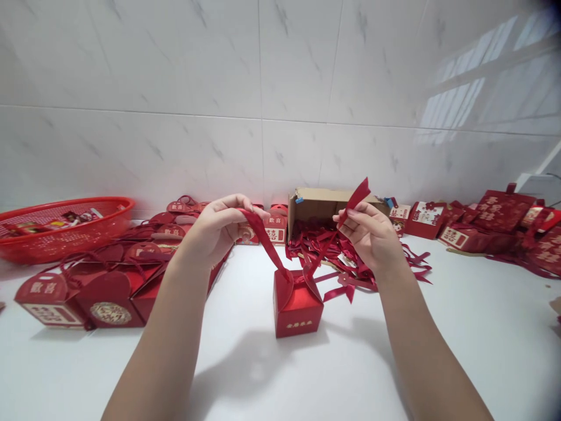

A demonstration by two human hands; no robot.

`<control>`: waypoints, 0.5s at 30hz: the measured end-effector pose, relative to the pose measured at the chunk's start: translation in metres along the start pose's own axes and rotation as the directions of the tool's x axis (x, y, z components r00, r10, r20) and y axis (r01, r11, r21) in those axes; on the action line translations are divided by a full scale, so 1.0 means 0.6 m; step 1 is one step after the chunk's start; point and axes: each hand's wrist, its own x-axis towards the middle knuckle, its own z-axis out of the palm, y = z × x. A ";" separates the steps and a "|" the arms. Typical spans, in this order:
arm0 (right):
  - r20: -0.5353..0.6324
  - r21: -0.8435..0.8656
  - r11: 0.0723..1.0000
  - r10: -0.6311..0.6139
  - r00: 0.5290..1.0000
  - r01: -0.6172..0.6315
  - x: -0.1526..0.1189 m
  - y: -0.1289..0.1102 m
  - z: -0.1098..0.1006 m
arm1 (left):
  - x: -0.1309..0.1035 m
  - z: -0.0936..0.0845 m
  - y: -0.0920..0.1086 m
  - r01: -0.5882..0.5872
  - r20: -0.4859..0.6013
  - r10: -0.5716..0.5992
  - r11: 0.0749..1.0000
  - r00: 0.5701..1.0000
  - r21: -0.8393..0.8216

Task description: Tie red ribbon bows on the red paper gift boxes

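A small red gift box with gold lettering stands upright on the white table, its curved top flaps drawn inward. A red ribbon runs through the flaps, and its two ends rise apart in a V. My left hand pinches one end, up and to the left of the box. Up and to the right, my right hand pinches the other end between thumb and fingers, with a short tail sticking up above. Both hands are clear of the box itself.
Behind lies a cardboard box on its side, loose red ribbons spilling out. Rows of red gift boxes stand left, beside a red plastic basket holding small wrapped items. More red boxes sit right. A tiled wall closes the back.
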 end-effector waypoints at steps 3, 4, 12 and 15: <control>-0.027 -0.004 1.000 0.001 1.000 -0.001 -0.001 -0.003 -0.001 | 0.001 0.001 0.000 -0.002 -0.006 0.002 1.000 1.000 -0.006; -0.031 -0.011 1.000 -0.002 1.000 0.002 -0.001 -0.005 -0.001 | 0.001 0.002 0.000 -0.003 -0.011 0.003 1.000 1.000 -0.002; -0.025 -0.039 0.999 0.004 1.000 -0.005 -0.008 -0.016 0.002 | -0.002 0.018 -0.004 -0.123 -0.137 0.138 0.986 0.981 0.112; -0.038 -0.083 0.996 -0.024 0.999 0.021 -0.012 -0.020 0.004 | -0.003 0.023 -0.006 -0.124 -0.173 0.156 0.976 0.973 0.181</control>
